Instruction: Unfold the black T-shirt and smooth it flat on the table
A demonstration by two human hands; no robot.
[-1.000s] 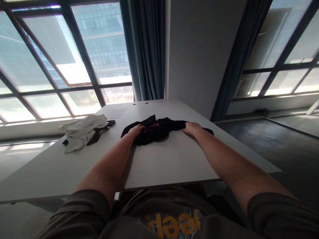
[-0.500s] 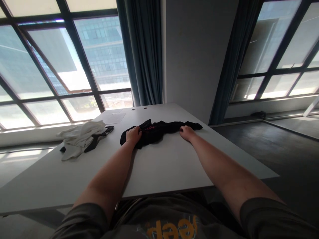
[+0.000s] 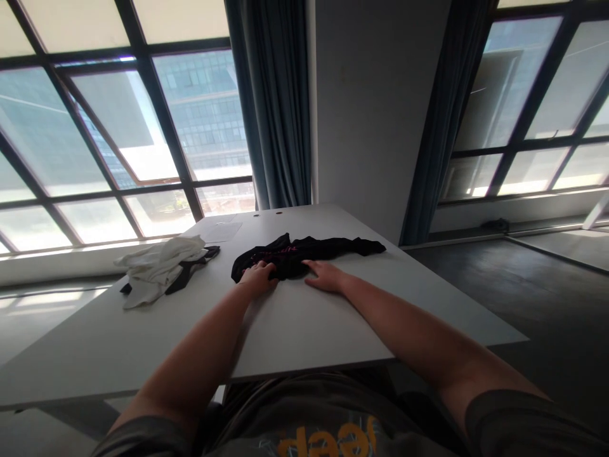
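Touched black garment [image 3: 316, 249] mid-frame with left hand [image 3: 257, 278] (fingers curled, grip unclear) and right hand [image 3: 327, 277] (fingers open, empty), inside table [image 3: 309, 330] edges.

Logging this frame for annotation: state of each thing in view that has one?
Left hand: on the black garment's left part, grip unclear
Right hand: open, at the garment's near edge
Black garment: rumpled, laid out lengthwise
White garment: crumpled, partly over dark cloth
Dark cloth: partly covered
Window sash: tilted open
Curtain beside that window: gathered
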